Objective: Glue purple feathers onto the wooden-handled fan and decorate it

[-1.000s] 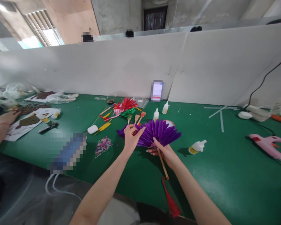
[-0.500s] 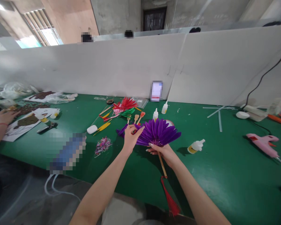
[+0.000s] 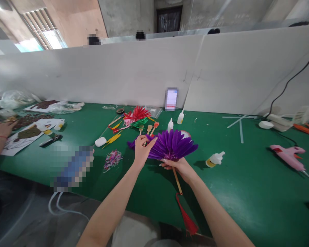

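Observation:
A purple feather fan (image 3: 173, 144) with a wooden handle is held up over the green table. My right hand (image 3: 179, 166) grips it where the feathers meet the handle, its fingers partly behind. From the handle's lower end hangs a red tassel (image 3: 187, 218). At the fan's left edge my left hand (image 3: 143, 148) is closed in a pinch on the outer purple feathers, thumb pointing up along them. More purple feathers (image 3: 132, 144) lie on the table just beyond that hand. Small wooden sticks with rounded, coloured ends (image 3: 153, 128) lie behind it.
Glue bottles (image 3: 215, 159) stand right of the fan and behind it. A pink glue gun (image 3: 289, 157) lies far right near clear glue sticks (image 3: 240, 127). Red and green feathers (image 3: 139, 116), yellow feathers (image 3: 113, 139) and confetti (image 3: 112, 159) lie left. A co-worker's hand (image 3: 3, 129) is far left.
The whole view has shifted very slightly. Both hands keep almost the same hold on the fan.

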`<state>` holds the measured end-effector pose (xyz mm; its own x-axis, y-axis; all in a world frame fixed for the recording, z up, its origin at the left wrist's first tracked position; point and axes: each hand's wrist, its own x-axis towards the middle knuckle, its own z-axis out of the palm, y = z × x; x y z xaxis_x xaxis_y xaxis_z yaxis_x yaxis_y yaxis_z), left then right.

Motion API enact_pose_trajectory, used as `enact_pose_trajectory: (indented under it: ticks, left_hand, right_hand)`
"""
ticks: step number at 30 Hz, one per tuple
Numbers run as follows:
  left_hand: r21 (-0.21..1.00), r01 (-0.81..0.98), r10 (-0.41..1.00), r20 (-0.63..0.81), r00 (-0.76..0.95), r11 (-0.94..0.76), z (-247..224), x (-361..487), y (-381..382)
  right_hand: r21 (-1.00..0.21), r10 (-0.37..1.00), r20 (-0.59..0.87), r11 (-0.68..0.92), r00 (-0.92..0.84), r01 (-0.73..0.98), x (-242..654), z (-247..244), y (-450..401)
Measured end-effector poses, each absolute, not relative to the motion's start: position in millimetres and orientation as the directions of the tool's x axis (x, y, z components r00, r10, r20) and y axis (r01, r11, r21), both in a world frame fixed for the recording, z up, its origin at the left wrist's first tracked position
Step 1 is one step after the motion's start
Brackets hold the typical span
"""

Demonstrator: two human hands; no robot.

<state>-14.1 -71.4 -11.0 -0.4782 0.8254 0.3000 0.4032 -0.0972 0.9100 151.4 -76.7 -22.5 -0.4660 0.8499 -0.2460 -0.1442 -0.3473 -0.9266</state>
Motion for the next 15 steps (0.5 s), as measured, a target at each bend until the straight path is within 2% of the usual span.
enact_pose_trajectory:
  ticks: [7,15]
  left_hand:
    - [0.874,0.478,0.844,0.320,-0.430,-0.088,-10.6,-10.3,-73.1]
    - [0.886,0.458,0.832,0.307,-0.461,-0.073,-12.9,-17.6,-69.4]
  right_hand:
    - [-0.929,0.836,-0.240,-0.345,-0.493,-0.133,151.5,-21.5,-76.6]
    - [-0.922,0.839,-0.263,-0.364,-0.476,-0.133,151.1,-23.8,-76.0]
